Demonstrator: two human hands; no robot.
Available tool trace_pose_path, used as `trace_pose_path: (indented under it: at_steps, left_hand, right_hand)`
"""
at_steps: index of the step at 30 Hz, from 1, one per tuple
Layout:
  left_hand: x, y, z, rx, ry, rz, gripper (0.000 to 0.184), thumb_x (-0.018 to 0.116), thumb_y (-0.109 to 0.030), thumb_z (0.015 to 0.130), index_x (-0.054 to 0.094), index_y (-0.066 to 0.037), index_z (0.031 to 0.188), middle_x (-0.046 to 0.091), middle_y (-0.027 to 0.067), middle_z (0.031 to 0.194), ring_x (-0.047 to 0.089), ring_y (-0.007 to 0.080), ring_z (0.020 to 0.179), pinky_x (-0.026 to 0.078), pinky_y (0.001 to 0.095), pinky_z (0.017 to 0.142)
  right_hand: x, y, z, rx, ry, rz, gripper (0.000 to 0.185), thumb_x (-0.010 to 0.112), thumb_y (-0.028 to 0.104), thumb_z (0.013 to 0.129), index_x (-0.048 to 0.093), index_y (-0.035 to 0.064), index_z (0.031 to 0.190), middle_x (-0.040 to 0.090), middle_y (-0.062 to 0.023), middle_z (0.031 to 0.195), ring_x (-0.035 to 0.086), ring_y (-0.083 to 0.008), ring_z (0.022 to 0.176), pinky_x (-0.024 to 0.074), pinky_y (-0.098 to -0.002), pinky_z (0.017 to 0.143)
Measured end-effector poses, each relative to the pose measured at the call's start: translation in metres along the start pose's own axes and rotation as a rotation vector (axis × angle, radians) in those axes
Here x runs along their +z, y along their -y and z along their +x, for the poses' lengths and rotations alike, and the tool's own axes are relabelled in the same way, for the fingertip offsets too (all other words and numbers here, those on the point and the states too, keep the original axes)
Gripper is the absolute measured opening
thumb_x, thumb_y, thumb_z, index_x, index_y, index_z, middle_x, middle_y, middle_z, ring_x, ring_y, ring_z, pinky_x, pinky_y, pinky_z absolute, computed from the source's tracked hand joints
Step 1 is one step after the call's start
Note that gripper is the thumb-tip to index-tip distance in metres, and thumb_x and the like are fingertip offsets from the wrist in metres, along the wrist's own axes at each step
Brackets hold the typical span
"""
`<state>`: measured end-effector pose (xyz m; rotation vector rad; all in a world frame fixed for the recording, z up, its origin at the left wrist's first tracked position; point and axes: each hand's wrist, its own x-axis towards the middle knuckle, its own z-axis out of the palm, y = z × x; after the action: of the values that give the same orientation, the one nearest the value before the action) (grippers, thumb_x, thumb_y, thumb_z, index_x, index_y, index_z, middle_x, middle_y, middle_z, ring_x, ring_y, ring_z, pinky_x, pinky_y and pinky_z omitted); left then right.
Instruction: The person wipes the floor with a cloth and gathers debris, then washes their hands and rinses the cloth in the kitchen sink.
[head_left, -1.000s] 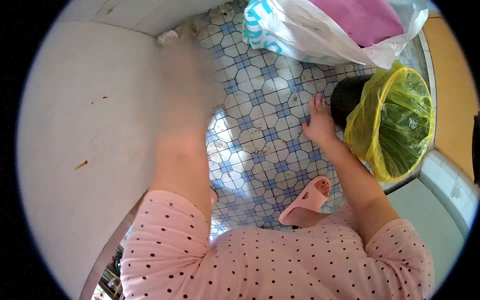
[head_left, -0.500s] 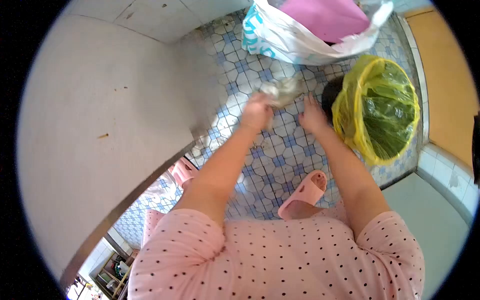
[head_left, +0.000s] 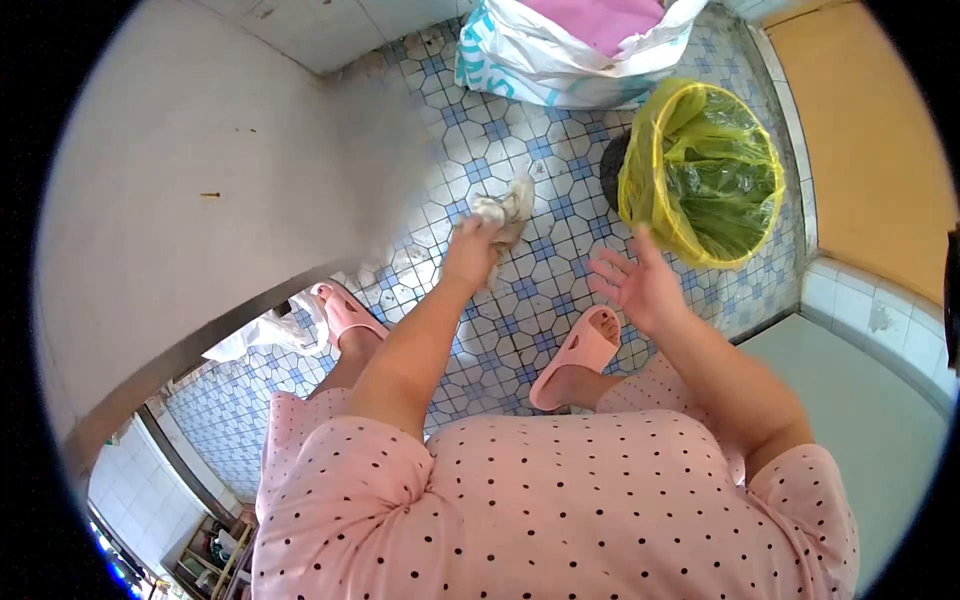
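Observation:
A crumpled greyish-white cloth (head_left: 515,208) is gripped in my left hand (head_left: 471,254), low over the blue and white tiled floor (head_left: 520,275). My right hand (head_left: 642,284) is raised, palm up and fingers spread, holding nothing. Just beyond its fingertips stands a bin with a yellow-green liner (head_left: 660,170) over its rim; a dark round object (head_left: 613,172) shows at the bin's left side.
A white plastic bag (head_left: 540,75) holding something pink (head_left: 605,20) stands at the top. A pale panel (head_left: 190,230) fills the left side. An orange-brown surface (head_left: 875,130) and a pale green surface (head_left: 860,400) lie to the right. Pink slippers (head_left: 585,352) are on my feet.
My left hand, hidden behind a blur at first, has come out over the middle floor with the cloth. My right hand has lifted from beside the bin and turned palm up. The view has shifted.

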<state>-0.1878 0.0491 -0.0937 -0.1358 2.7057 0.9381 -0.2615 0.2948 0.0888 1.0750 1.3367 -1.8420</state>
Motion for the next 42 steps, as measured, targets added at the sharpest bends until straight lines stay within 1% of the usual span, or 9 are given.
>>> trace_pose_path:
  at_steps: [5, 10, 15, 17, 23, 25, 33, 38, 42]
  left_hand:
    - [-0.04, 0.046, -0.065, -0.48, -0.405, 0.075, 0.057, 0.059, -0.007, 0.081, 0.045, -0.018, 0.136, 0.047, 0.0236, 0.123, 0.049, 0.042, 0.115, 0.043, 0.0442, 0.098]
    - [-0.001, 0.072, -0.115, -0.979, -0.093, 0.093, 0.063, 0.037, -0.051, 0.095, 0.026, -0.012, 0.144, 0.04, 0.0294, 0.136, 0.049, 0.0425, 0.121, 0.042, 0.0494, 0.098]
    - [0.047, -0.001, -0.055, -0.638, 0.025, -0.175, 0.063, 0.058, -0.008, 0.081, 0.03, -0.006, 0.138, 0.038, 0.028, 0.13, 0.049, 0.0423, 0.116, 0.046, 0.0457, 0.095]
    - [0.08, -0.028, -0.021, -0.214, -0.047, -0.107, 0.061, 0.059, -0.014, 0.081, 0.036, -0.003, 0.137, 0.038, 0.0296, 0.129, 0.049, 0.0433, 0.113, 0.045, 0.0436, 0.096]
    - [0.032, -0.062, -0.03, -0.228, 0.107, -0.124, 0.06, 0.06, -0.018, 0.083, 0.042, -0.004, 0.138, 0.038, 0.0314, 0.126, 0.048, 0.0426, 0.112, 0.044, 0.0411, 0.098]
    - [0.029, -0.03, -0.054, -0.192, 0.269, -0.019, 0.05, 0.051, -0.025, 0.091, 0.044, -0.014, 0.139, 0.044, 0.0147, 0.14, 0.042, 0.0403, 0.12, 0.034, 0.0398, 0.105]
    - [-0.041, -0.012, -0.143, -0.385, 0.133, -0.06, 0.055, 0.054, -0.032, 0.088, 0.047, 0.002, 0.132, 0.061, 0.0253, 0.109, 0.04, 0.0441, 0.122, 0.042, 0.0474, 0.098]
    - [-0.063, -0.015, -0.145, -0.294, 0.004, -0.142, 0.06, 0.061, -0.029, 0.083, 0.047, 0.002, 0.133, 0.059, 0.0266, 0.113, 0.047, 0.0425, 0.116, 0.042, 0.0434, 0.098]
    - [-0.074, -0.011, -0.123, -0.25, -0.071, -0.231, 0.059, 0.063, -0.028, 0.083, 0.049, 0.002, 0.132, 0.059, 0.0267, 0.113, 0.052, 0.0404, 0.112, 0.044, 0.0411, 0.096]
  right_hand:
    - [-0.05, 0.033, 0.004, -0.259, -0.015, 0.362, 0.058, 0.049, 0.035, 0.098, 0.031, -0.0049, 0.137, 0.044, -0.0227, 0.133, 0.054, -0.0385, 0.115, 0.0544, -0.0449, 0.091]
    - [-0.077, 0.04, 0.033, -0.271, -0.118, 0.405, 0.037, 0.037, 0.012, 0.1, 0.039, -0.0104, 0.129, 0.048, -0.0239, 0.128, 0.054, -0.0386, 0.116, 0.0555, -0.0427, 0.093]
    - [-0.08, 0.028, -0.02, -0.202, -0.142, 0.376, 0.036, 0.033, 0.008, 0.098, 0.038, -0.0136, 0.127, 0.051, -0.0225, 0.125, 0.057, -0.037, 0.112, 0.0559, -0.04, 0.092]
    - [-0.076, 0.024, -0.051, -0.139, -0.165, 0.36, 0.035, 0.035, 0.007, 0.097, 0.04, -0.0117, 0.127, 0.05, -0.0225, 0.126, 0.054, -0.0354, 0.115, 0.0541, -0.0417, 0.095]
    - [-0.054, 0.007, -0.109, -0.002, 0.045, 0.054, 0.037, 0.036, 0.005, 0.095, 0.038, -0.0064, 0.131, 0.049, -0.0223, 0.128, 0.055, -0.0353, 0.114, 0.0551, -0.0434, 0.091]
    - [-0.025, -0.004, -0.118, 0.016, 0.138, -0.038, 0.039, 0.037, 0.005, 0.095, 0.035, -0.0054, 0.133, 0.049, -0.0225, 0.129, 0.056, -0.0355, 0.113, 0.0551, -0.044, 0.091]
    - [0.133, -0.034, -0.034, -0.062, 0.513, -0.137, 0.04, 0.035, 0.001, 0.093, 0.035, -0.0048, 0.133, 0.051, -0.022, 0.126, 0.058, -0.032, 0.111, 0.0537, -0.0452, 0.094]
    - [0.239, -0.024, 0.053, -0.007, 0.447, -0.131, 0.039, 0.043, 0.016, 0.099, 0.038, -0.0033, 0.132, 0.053, -0.0208, 0.127, 0.061, -0.0366, 0.106, 0.0573, -0.0465, 0.083]
    - [0.236, -0.004, 0.041, -0.065, 0.587, -0.341, 0.081, 0.058, 0.042, 0.092, 0.012, 0.0051, 0.147, 0.035, -0.0235, 0.144, 0.059, -0.0431, 0.108, 0.0545, -0.0484, 0.086]
